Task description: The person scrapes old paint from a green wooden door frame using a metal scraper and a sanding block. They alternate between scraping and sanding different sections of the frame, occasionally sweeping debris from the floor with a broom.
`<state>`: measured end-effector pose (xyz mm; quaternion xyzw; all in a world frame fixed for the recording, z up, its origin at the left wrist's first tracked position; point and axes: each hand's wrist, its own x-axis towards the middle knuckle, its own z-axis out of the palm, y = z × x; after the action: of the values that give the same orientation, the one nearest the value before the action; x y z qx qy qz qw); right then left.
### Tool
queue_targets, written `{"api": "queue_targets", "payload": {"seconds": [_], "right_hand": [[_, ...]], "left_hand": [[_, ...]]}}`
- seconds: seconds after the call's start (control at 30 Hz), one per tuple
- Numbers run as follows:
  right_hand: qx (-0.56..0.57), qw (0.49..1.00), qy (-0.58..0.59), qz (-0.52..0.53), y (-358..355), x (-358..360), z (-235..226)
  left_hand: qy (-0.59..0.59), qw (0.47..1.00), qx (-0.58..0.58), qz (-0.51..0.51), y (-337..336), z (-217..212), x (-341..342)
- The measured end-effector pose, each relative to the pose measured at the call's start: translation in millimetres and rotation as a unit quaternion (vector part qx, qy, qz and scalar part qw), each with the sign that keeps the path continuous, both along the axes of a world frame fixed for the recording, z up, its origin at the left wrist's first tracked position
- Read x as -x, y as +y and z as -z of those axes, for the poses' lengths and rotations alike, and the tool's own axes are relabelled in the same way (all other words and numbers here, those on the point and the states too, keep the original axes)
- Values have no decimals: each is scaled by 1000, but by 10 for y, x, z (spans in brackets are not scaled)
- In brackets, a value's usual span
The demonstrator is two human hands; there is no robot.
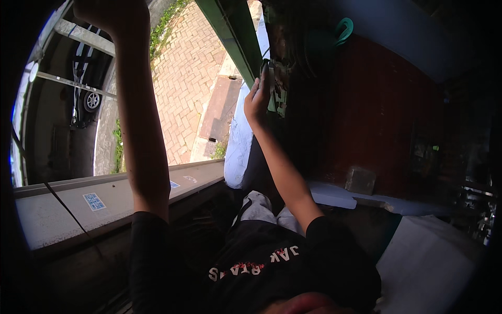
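Note:
My left arm reaches up along the left side. At the top edge my left hand (112,14) is a dark shape, partly cut off. Its fingers look curled, and whatever they hold is out of sight. My right hand (256,102) is raised near the middle, beside a green metal frame (230,34). Its fingers stretch upward with the thumb apart, lying against a small dark and grey part (271,76) at the frame's edge. Shadow hides exactly what that part is.
A pale ledge with stickers (57,217) runs along the left. Beyond it are brick paving (183,83) and a parked car (83,94). A pale blue post (239,141) stands below my right hand. Right are a dark red surface (381,120), a block (361,180) and a white sheet-like surface (426,261).

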<state>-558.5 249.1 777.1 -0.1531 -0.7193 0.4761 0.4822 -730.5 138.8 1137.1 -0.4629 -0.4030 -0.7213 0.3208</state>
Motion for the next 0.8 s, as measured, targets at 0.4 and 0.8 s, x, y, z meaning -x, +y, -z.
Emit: {"api": "queue_targets", "payload": {"seconds": [0.4,0.8], "right_hand": [[46,839,-408,-357,231,-2097,1879],[127,603,-762,-199,1637,-4860,2107]], "left_hand": [[-331,877,147,-315,1267,3484,-1276],[-168,803,328,-469,1090,5261,-1446]]}}
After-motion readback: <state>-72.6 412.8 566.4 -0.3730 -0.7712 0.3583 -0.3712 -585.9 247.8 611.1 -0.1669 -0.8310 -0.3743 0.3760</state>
